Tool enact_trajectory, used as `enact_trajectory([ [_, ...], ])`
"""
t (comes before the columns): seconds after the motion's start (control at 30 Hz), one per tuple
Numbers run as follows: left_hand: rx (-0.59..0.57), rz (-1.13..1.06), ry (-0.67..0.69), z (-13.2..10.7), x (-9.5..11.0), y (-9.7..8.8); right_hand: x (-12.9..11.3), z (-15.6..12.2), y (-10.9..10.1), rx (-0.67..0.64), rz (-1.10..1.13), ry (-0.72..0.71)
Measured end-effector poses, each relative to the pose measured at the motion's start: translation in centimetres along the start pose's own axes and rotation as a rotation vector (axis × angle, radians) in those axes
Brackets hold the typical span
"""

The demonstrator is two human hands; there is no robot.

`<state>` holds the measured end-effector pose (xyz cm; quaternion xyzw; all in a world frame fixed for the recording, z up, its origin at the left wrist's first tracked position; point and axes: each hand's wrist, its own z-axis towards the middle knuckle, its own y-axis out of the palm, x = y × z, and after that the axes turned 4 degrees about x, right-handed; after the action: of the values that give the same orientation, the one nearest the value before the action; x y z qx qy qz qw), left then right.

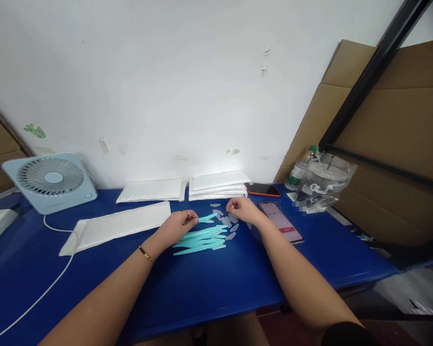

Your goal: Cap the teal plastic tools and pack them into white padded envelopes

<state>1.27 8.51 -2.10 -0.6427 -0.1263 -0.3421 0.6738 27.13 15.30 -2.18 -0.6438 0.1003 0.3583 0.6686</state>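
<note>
My left hand (180,224) pinches a turquoise eyebrow razor (208,218) by its handle, with the head end pointing right. Below that hand, several more turquoise razors (197,239) lie in a loose row on the blue table (209,283). My right hand (242,209) is closed in a pinch above the small translucent blade caps (232,228), which are scattered to the right of the razors. What its fingertips hold, if anything, is too small and hidden to make out. The two hands are apart.
White padded envelopes (149,189) lie along the wall, with another long one (122,225) nearer left. A blue fan (52,180) stands at left, its cable (56,283) crossing the table. Two phones (281,223), a bottle (295,177) and a bagged cup (323,180) are at right.
</note>
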Motion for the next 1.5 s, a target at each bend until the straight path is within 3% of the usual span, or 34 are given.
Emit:
enact_trajectory([
  [0.13,-0.001,-0.014,-0.018,0.0,-0.3,0.1,0.3,-0.5,-0.8,-0.090,-0.072,-0.055],
  [0.37,-0.004,-0.031,-0.034,0.0,0.1,0.1,0.1,-0.7,-0.2,-0.144,-0.157,-0.167],
  [0.57,-0.043,-0.072,-0.025,0.0,0.5,-0.2,-0.6,-0.8,-0.2,-0.185,-0.110,-0.191],
  [0.77,-0.042,-0.089,-0.046,0.0,0.4,-0.2,-0.2,-0.7,0.1,-0.138,-0.102,-0.243],
  [0.83,-0.040,-0.093,-0.049,0.1,0.3,-0.2,-0.3,-0.6,0.1,-0.086,0.030,-0.204],
  [1.03,-0.045,-0.161,-0.089,0.1,0.2,-0.3,-1.9,-0.7,0.0,0.005,0.868,-0.044],
  [1.23,-0.051,-0.185,-0.105,0.1,0.4,-0.5,-2.7,-1.1,0.7,-0.028,0.978,-0.050],
  [1.5,-0.050,-0.184,-0.097,0.1,0.3,-0.5,-2.3,-0.7,-0.4,0.138,1.112,0.024],
])
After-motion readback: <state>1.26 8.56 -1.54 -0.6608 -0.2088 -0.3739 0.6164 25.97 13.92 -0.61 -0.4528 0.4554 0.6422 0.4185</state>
